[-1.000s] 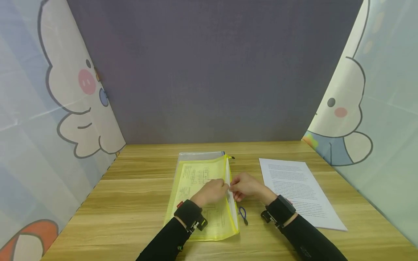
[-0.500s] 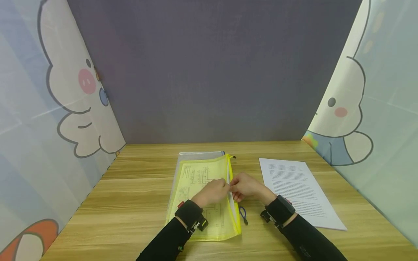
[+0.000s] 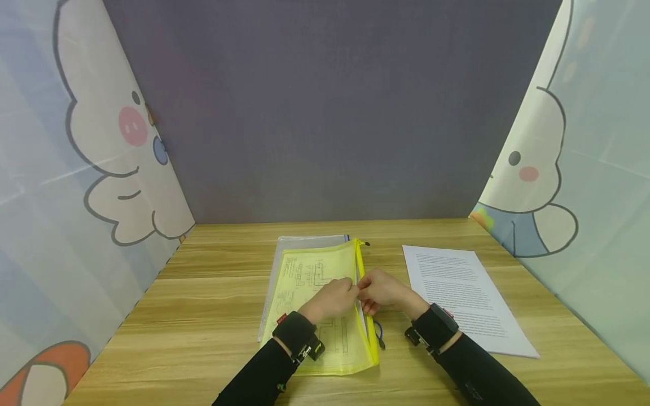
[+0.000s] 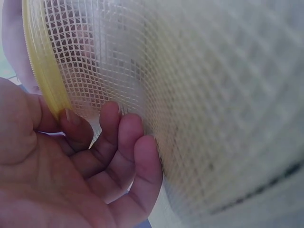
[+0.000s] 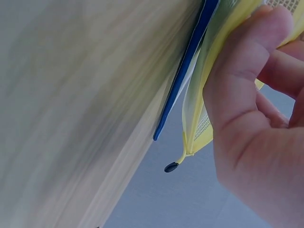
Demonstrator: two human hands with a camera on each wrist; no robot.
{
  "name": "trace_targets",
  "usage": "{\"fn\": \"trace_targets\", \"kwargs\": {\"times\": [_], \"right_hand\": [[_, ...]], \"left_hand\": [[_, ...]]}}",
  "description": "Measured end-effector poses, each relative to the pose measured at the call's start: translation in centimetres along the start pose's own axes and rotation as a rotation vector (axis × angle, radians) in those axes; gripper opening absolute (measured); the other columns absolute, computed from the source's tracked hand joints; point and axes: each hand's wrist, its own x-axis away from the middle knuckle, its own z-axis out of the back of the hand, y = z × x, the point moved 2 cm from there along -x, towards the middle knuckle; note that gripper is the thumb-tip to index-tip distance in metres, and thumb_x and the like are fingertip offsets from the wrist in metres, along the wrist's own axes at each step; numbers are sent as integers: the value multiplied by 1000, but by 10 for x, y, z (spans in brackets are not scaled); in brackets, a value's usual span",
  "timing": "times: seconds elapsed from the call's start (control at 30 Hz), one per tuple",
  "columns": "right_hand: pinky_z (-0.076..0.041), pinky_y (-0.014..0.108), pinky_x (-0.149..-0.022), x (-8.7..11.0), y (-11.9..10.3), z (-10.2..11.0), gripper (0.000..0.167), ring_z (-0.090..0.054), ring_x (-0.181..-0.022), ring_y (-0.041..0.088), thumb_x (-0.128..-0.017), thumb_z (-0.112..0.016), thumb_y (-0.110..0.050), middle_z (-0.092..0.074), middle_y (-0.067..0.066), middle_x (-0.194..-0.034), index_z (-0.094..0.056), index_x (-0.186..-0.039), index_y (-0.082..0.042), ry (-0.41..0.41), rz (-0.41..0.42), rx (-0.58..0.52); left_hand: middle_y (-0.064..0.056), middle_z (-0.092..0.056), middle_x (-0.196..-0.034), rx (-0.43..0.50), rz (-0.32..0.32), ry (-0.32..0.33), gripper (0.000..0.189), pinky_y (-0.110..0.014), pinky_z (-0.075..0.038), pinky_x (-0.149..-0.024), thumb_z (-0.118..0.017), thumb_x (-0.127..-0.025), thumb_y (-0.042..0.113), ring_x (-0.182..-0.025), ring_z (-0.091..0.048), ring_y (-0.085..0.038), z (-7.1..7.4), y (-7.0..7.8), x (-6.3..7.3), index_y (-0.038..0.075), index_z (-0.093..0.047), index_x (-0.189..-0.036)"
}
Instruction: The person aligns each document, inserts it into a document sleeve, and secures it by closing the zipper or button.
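Note:
A yellow mesh zip pouch [image 3: 350,367] lies on the wooden table, a sheet with line drawings [image 3: 320,275] showing through it. My left hand [image 3: 331,299] pinches the pouch's zip edge; in the left wrist view, thumb and index finger meet on the yellow zip band [image 4: 42,66], the other fingers bent against the mesh [image 4: 228,95]. From the right, my right hand [image 3: 384,290] pinches the edge of the same opening, thumb and fingers together at the yellow band. A zip pull with a black tip [image 5: 171,167] hangs at the pouch's far corner.
Under the pouch lies a clear bag [image 3: 310,242] with a blue edge strip [image 5: 187,61]. A blue loop with a dark tip [image 3: 379,334] pokes out beside the pouch. Printed sheets [image 3: 457,287] lie to the right. A dark panel [image 3: 330,113] stands behind the table.
The pouch's zip edge has shifted to the right, and its opening looks narrower. More of the clear bag shows at the left. Both hands stay nearly in place.

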Motion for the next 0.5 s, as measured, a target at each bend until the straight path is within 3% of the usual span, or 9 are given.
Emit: {"fn": "trace_targets", "kwargs": {"times": [0.5], "right_hand": [[-55,26,-51,1,0,0,16,-60,-52,14,-97,-57,4,-62,8,-66,-73,-94,5,5,2,30]], "left_hand": [[-2,-45,-69,28,6,-10,31,-27,-33,-52,-36,-108,21,-55,-39,-15,-1,1,1,7,-56,-89]]}}
